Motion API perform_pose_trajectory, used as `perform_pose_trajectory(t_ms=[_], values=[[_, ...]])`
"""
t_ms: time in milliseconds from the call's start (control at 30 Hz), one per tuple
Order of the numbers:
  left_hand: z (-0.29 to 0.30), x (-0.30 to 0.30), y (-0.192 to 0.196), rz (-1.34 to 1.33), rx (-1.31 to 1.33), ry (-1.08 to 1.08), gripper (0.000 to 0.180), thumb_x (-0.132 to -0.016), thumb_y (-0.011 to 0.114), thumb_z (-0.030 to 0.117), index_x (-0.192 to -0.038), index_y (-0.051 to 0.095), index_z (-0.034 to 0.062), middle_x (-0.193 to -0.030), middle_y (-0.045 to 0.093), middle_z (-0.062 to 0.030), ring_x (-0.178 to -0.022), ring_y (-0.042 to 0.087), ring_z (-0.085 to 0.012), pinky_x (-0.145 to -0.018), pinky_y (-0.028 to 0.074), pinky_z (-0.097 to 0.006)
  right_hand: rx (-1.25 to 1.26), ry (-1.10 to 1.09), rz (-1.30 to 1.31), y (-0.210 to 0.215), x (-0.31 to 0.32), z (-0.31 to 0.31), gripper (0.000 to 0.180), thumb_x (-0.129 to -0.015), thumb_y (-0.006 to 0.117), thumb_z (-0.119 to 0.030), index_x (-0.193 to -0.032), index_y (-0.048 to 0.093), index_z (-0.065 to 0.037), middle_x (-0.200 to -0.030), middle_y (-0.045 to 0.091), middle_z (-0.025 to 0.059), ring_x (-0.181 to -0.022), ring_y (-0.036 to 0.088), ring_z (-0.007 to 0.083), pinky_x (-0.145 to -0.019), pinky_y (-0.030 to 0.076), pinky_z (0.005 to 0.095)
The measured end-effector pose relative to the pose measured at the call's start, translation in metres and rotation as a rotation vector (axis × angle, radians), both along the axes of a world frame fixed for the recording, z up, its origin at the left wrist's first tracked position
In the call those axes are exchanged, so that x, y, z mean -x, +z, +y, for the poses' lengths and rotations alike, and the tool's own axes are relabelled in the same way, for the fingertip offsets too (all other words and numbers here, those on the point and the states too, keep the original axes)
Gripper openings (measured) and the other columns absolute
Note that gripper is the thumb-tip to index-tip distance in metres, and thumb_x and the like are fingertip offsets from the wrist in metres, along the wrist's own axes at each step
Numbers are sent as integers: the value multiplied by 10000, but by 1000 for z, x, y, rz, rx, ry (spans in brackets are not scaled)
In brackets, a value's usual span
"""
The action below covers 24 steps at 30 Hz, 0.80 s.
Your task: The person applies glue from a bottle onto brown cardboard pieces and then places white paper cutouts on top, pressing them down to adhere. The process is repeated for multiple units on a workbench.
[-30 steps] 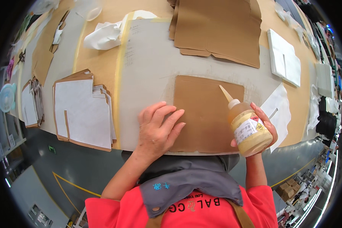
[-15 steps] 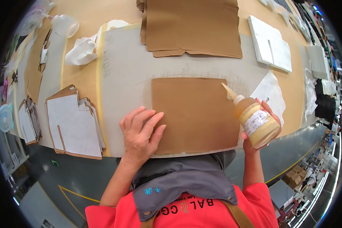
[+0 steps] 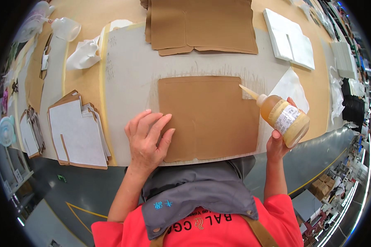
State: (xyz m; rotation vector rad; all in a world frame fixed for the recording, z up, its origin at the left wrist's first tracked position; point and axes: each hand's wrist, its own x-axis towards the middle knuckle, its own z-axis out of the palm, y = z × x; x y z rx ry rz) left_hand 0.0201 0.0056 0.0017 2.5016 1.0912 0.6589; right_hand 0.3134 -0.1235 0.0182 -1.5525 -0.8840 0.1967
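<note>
Between thumb [image 3: 276, 135] and fingers [image 3: 291, 101] of the right hand [image 3: 278, 144] slants a bottle [image 3: 285, 120].

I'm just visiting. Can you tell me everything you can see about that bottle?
The bottle looks like see-through plastic, amber near the shoulder and creamier yellow lower down. It has a pale collar, a long tapered nozzle and a white label. The right hand grips it, tilted, base toward the lower right. The nozzle's tip is at the brown sheet's right edge; whether they touch is unclear.
</note>
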Motion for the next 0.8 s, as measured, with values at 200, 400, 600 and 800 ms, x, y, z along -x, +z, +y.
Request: perform_pose_trajectory(t_ms=[200, 400, 600, 800], values=[[-1, 0, 0, 7, -3, 0, 326, -812, 764, 176, -1131, 717, 122, -1156, 626, -24, -1175, 549, -263, -1005, 369, -389, 11, 20, -28, -1, -3, -12, 1060, -673, 842, -598, -1390, 251, -86, -1389, 485, 245, -1292, 506, 386, -1090, 442, 559], [-1, 0, 1, 15, -3, 4, 317, -808, 768, 166, -1119, 719, 124, -1159, 626, -21, -1180, 549, -264, -1010, 370, -394, 31, 58, -86, -1, -3, -29, 1058, -652, 848, -615, -1373, 270, -100, -1359, 514, 249, -1251, 540, 399, -1050, 474, 553], [-1, -1, 0, 3, 5, 6, 320, -806, 769, 146, -1121, 718, 121, -1157, 627, -22, -1186, 549, -266, -1012, 372, -396, 29, 146, -212, -3, -6, -41, 1061, -623, 888, -570, -1368, 281, -120, -1376, 506, 267, -1213, 570, 402, -1025, 492, 544], [-2, -1, 1, -2, 20, 8, 318, -812, 765, 136, -1126, 718, 111, -1154, 633, -28, -1186, 550, -270, -1015, 375, -398, 37, 88, -203, -1, -13, -50, 1060, -618, 892, -564, -1368, 288, -121, -1378, 504, 272, -1207, 572, 399, -1030, 491, 549]])
